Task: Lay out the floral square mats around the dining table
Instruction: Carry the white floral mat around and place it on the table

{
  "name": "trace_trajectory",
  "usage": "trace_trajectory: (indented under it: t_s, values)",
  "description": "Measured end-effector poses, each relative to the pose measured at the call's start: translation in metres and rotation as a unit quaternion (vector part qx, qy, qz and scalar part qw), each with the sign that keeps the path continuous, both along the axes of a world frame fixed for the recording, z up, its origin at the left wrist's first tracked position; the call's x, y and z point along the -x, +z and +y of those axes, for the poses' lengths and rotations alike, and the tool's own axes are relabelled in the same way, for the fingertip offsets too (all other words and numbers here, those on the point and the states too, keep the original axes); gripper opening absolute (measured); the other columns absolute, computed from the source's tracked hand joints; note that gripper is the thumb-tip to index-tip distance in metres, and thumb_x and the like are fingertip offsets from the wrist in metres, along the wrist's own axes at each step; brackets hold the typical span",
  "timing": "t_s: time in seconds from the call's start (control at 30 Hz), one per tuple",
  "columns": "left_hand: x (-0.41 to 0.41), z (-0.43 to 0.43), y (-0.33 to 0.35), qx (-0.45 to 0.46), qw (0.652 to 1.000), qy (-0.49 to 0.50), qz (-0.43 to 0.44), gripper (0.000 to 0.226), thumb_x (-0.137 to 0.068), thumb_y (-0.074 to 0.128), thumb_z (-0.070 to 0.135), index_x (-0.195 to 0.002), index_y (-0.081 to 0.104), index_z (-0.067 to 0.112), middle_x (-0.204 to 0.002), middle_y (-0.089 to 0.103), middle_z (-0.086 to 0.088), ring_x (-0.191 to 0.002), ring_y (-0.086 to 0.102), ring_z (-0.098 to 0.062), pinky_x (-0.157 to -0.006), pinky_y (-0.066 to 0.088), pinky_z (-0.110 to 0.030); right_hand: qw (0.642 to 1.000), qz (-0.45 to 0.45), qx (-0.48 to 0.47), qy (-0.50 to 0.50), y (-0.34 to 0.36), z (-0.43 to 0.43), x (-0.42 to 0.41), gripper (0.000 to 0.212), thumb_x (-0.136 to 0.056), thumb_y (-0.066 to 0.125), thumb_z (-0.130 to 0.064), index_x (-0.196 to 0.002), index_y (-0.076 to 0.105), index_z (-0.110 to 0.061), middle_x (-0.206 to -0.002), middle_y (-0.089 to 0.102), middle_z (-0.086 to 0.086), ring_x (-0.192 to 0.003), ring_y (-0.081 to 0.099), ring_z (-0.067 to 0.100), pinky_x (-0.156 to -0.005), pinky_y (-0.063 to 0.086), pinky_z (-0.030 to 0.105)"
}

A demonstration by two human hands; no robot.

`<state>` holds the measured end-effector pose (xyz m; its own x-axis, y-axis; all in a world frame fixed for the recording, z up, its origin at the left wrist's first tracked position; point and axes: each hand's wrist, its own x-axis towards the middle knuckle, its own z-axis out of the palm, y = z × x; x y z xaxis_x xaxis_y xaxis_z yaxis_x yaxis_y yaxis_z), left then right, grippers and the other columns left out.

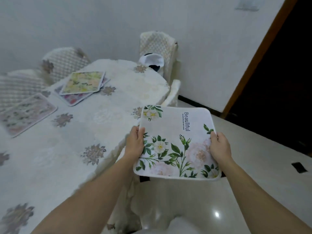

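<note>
I hold a white floral square mat [179, 141] with green leaves, pale flowers and the word "Beautiful", level, past the right edge of the dining table [104, 119]. My left hand [135, 143] grips its left edge with the thumb on top. My right hand [219, 146] grips its right edge the same way. A small stack of floral mats [83, 84] lies at the far side of the table, a yellow-green one on top. Another single floral mat [27, 114] lies flat at the table's left side.
A white tablecloth with brown flower motifs covers the table. Chairs with quilted covers stand at the far end [158, 46] and along the left [65, 61]. A white and black object [152, 62] sits on the far chair. Glossy tiled floor [253, 149] and a dark doorway [278, 73] lie to the right.
</note>
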<state>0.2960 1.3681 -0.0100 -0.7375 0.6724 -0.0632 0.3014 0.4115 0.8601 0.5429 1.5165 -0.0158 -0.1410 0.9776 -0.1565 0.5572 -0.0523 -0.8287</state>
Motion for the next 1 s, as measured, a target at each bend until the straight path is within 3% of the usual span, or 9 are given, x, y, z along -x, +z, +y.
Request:
trace_trajectory:
  t_s: [0.17, 0.27, 0.37, 0.5, 0.6, 0.73, 1.0]
  values:
    - [0.031, -0.036, 0.003, -0.014, 0.990, 0.143, 0.006, 0.030, -0.103, 0.041, 0.035, -0.084, 0.041, 0.012, -0.072, 0.044, 0.000, -0.066, 0.043, -0.016, -0.061, 0.034, -0.032, 0.989, -0.003, -0.007, 0.148, 0.016, 0.031, 0.084, 0.035, -0.103, 0.035, -0.036, -0.096, 0.055, -0.007, -0.084, 0.054, 0.004, -0.083, 0.053, 0.026, -0.068, 0.036, 0.034]
    - [0.044, -0.067, 0.006, -0.022, 0.975, 0.220, 0.004, 0.028, -0.104, 0.041, 0.031, -0.084, 0.041, 0.012, -0.073, 0.042, 0.000, -0.066, 0.041, -0.015, -0.060, 0.034, -0.025, 0.970, 0.009, -0.024, 0.242, 0.022, 0.029, 0.135, 0.034, -0.103, 0.036, -0.033, -0.098, 0.056, -0.007, -0.087, 0.055, 0.008, -0.083, 0.051, 0.026, -0.069, 0.036, 0.035]
    - [0.058, -0.103, 0.003, -0.031, 0.955, 0.295, -0.014, 0.032, -0.103, 0.041, 0.036, -0.087, 0.044, 0.009, -0.075, 0.048, -0.004, -0.070, 0.047, -0.020, -0.064, 0.037, -0.036, 0.947, 0.015, -0.033, 0.320, 0.021, 0.018, 0.185, 0.035, -0.103, 0.036, -0.034, -0.096, 0.056, -0.006, -0.081, 0.054, 0.009, -0.079, 0.051, 0.029, -0.063, 0.034, 0.036]
    - [0.080, -0.152, 0.004, -0.029, 0.928, 0.370, -0.013, 0.031, -0.103, 0.041, 0.036, -0.081, 0.041, 0.014, -0.071, 0.046, -0.001, -0.066, 0.044, -0.018, -0.062, 0.036, -0.037, 0.913, 0.024, -0.035, 0.405, 0.022, -0.012, 0.253, 0.032, -0.102, 0.037, -0.034, -0.097, 0.056, -0.010, -0.088, 0.056, 0.009, -0.085, 0.051, 0.027, -0.067, 0.034, 0.036]
    - [0.104, -0.184, 0.004, -0.030, 0.915, 0.402, -0.003, 0.030, -0.103, 0.041, 0.035, -0.083, 0.041, 0.013, -0.073, 0.043, 0.000, -0.066, 0.041, -0.015, -0.061, 0.034, -0.033, 0.896, 0.007, -0.055, 0.441, 0.030, -0.042, 0.300, 0.033, -0.103, 0.037, -0.033, -0.092, 0.054, -0.007, -0.082, 0.051, 0.006, -0.078, 0.046, 0.024, -0.063, 0.027, 0.036]
    - [0.142, -0.219, -0.003, -0.031, 0.905, 0.423, -0.004, 0.029, -0.103, 0.042, 0.036, -0.085, 0.043, 0.013, -0.072, 0.044, 0.002, -0.065, 0.042, -0.014, -0.060, 0.034, -0.032, 0.880, 0.022, -0.047, 0.473, 0.027, -0.073, 0.351, 0.037, -0.103, 0.035, -0.035, -0.094, 0.054, -0.004, -0.085, 0.054, 0.010, -0.078, 0.050, 0.026, -0.068, 0.038, 0.039]
    - [0.217, -0.277, -0.028, 0.003, 0.894, 0.445, -0.051, 0.027, -0.102, 0.043, 0.032, -0.086, 0.045, 0.010, -0.074, 0.045, -0.003, -0.067, 0.043, -0.019, -0.060, 0.033, -0.035, 0.864, -0.022, -0.050, 0.501, 0.000, -0.130, 0.441, 0.034, -0.104, 0.034, -0.033, -0.085, 0.048, -0.008, -0.078, 0.050, 0.005, -0.069, 0.045, 0.018, -0.061, 0.032, 0.036]
